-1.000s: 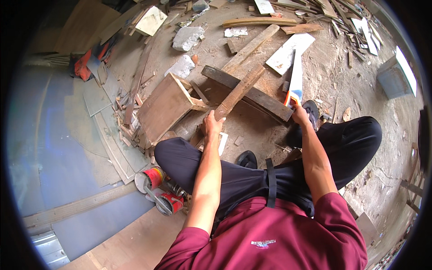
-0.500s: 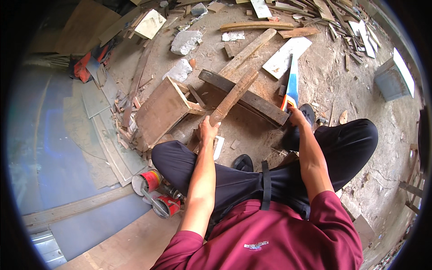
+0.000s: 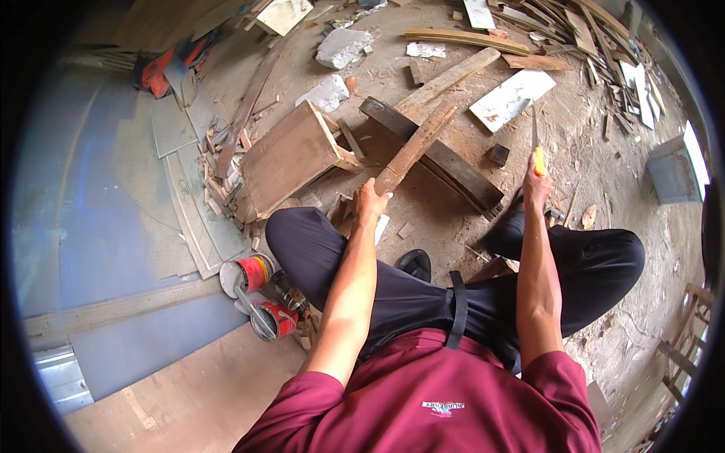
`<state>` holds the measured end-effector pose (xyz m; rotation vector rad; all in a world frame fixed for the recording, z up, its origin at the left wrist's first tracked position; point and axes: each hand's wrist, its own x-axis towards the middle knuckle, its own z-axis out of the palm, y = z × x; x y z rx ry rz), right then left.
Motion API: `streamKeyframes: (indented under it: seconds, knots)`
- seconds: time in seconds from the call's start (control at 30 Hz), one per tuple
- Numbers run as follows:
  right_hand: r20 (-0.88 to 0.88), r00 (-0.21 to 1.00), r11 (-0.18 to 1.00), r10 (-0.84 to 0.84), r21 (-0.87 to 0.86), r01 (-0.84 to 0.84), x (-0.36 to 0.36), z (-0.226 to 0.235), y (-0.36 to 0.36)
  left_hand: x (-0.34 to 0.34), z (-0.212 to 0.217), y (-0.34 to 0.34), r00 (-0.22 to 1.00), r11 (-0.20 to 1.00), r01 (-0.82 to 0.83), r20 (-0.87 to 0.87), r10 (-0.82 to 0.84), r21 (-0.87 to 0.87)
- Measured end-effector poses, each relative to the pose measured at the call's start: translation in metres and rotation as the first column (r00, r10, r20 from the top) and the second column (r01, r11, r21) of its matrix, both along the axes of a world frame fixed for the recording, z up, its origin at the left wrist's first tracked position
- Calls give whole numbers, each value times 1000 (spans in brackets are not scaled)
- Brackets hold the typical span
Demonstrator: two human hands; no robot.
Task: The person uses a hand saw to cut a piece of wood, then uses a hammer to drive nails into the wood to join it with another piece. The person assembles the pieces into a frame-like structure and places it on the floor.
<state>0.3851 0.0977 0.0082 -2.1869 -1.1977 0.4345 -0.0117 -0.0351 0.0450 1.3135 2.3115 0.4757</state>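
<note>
My left hand (image 3: 370,201) is closed around the near end of a short brown wood strip (image 3: 421,145). The strip lies slantwise across a long dark wooden beam (image 3: 458,172), its far end sticking out past it. Off to the right, my right hand (image 3: 537,187) grips a handsaw by its orange handle (image 3: 539,161). The saw's blade (image 3: 535,127) points away from me and shows nearly edge-on, apart from the wood. A small dark block (image 3: 498,155) sits between the beam and the saw.
An open wooden box (image 3: 291,160) lies left of the beam. Red cans (image 3: 278,320) stand by my left knee. Ahead are a white board (image 3: 512,100), a plank (image 3: 453,79) and concrete lumps (image 3: 344,48). A grey bin (image 3: 677,166) is at far right, below scrap wood (image 3: 589,34).
My right hand has moved the saw away from the beam's end and turned it, so the blue blade face no longer shows. My left hand still grips the strip. The view has shifted slightly.
</note>
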Motion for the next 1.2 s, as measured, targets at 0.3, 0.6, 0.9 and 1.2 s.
streamKeyframes:
  seconds: [0.3,0.6,0.9,1.2]
  knots:
    - [-391,751,846,532,247,-472,-61,154,-49,3,-1,19,997,975,14,-65,-29,-222]
    - [-456,545,627,703,37,-778,-103,184,-162,-1,0,35,996,943,89,6,-92,-322]
    - [-317,571,563,757,-128,-817,-113,223,-170,-23,-40,29,954,960,-158,214,209,-233]
    - [-414,541,502,732,-209,-839,-119,238,-162,-9,-7,41,975,951,-164,100,196,-264]
